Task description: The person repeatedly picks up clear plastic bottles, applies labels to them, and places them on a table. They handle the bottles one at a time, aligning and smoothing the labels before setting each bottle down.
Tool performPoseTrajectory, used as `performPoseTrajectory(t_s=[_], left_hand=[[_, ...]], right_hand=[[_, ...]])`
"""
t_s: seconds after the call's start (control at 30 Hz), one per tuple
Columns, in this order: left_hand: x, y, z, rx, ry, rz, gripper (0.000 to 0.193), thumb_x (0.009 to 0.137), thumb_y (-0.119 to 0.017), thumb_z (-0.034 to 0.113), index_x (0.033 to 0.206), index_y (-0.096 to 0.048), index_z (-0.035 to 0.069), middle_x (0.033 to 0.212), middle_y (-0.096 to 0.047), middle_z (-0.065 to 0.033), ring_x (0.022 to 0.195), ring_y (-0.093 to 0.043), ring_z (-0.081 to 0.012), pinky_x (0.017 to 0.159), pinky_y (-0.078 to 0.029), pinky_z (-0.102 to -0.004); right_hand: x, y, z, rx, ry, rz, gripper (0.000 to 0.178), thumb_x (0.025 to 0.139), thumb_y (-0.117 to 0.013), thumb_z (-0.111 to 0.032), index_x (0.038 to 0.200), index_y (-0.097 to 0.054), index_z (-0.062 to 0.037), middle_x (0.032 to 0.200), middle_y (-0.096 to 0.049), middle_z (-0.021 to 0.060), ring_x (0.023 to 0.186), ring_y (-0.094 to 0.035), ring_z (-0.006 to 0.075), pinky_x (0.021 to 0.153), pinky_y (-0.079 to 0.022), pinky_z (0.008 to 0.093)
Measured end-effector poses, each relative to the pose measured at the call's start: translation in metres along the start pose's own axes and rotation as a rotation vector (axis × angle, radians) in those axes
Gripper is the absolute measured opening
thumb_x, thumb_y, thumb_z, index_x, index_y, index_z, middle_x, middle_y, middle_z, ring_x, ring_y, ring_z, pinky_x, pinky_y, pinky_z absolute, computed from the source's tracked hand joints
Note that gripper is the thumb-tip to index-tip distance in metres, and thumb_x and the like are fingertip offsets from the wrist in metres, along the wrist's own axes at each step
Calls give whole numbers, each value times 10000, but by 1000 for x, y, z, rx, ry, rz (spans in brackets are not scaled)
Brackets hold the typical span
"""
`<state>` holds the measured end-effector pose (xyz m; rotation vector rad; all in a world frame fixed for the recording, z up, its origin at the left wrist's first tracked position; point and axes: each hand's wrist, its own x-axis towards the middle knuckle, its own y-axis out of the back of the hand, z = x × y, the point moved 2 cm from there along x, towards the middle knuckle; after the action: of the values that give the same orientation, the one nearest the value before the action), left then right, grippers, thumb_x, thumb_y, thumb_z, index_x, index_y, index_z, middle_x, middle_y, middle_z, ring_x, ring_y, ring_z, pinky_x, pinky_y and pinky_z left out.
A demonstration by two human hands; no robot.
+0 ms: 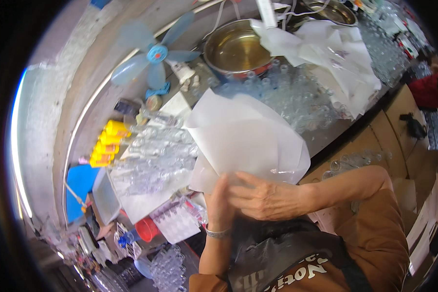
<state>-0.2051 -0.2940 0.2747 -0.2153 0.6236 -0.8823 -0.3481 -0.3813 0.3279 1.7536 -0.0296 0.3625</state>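
Large thin white sheets (250,138), one lying over another with curled edges, spread out in front of my body. My left hand (221,202), with a metal band on the wrist, pinches their near edge. Against it, my right hand (265,197) is closed at the same edge, its fingers reaching across toward the left hand. The fingertips are blurred and partly hidden. Just left of the sheets, rows of clear glass vessels (155,163) lie on a white surface. Beyond them, many small clear glass pieces (297,95) cover the bench.
A blue-bladed fan (156,53) stands at the back left. Right of it is a metal basin (238,46). Crumpled white sheets (338,58) cover glassware at the far right. Yellow containers (109,143), a red cup (147,228) and a white tray (175,224) are on the left.
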Motion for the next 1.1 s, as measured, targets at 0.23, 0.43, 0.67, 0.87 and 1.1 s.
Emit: performPoseTrajectory(t_s=[0.23, 0.43, 0.67, 0.87, 1.1], left_hand=[[-69, 89, 44, 142, -7, 33, 439, 919, -603, 11, 1350, -531, -21, 1220, -644, -101, 1094, -625, -220, 929, -522, -375], [-132, 185, 75, 234, -39, 44, 385, 940, -611, 46, 1319, -585, -18, 1147, -673, -81, 1024, -621, -148, 883, -511, -323], [-195, 337, 65, 6, 17, 207, 385, 847, -626, -34, 1232, -622, -46, 1101, -684, -110, 965, -653, -199, 845, -517, -328], [-224, 429, 58, -144, -97, 343, 517, 782, -621, -53, 1297, -566, -69, 1167, -674, -159, 1024, -668, -274, 908, -536, -390], [-206, 581, 21, -471, -74, 543, 557, 815, -610, 38, 1348, -489, -67, 1220, -639, -177, 1085, -653, -308, 964, -540, -442]], right_hand=[[17, -1, 18, 514, -377, 446, 789, 789, -805, -352, 1435, -476, -40, 1469, -492, 211, 1348, -488, 360, 1096, -400, 463], [43, -115, -18, 1691, -671, -145, 1047, 729, -831, -198, 1581, -243, -42, 1558, -391, 176, 1409, -399, 252, 1148, -315, 412], [157, -237, -89, 1382, -535, -180, 928, 776, -823, -266, 1531, -342, -16, 1511, -439, 132, 1417, -395, 239, 1154, -341, 409], [241, -325, -146, 1912, -306, -756, 792, 869, -760, -297, 1492, -386, 19, 1380, -577, 171, 1310, -517, 277, 1134, -373, 408], [263, -425, -190, 2542, -908, -632, 459, 978, -631, -262, 1364, -538, -34, 1326, -594, 151, 1192, -605, 287, 1010, -501, 491]])
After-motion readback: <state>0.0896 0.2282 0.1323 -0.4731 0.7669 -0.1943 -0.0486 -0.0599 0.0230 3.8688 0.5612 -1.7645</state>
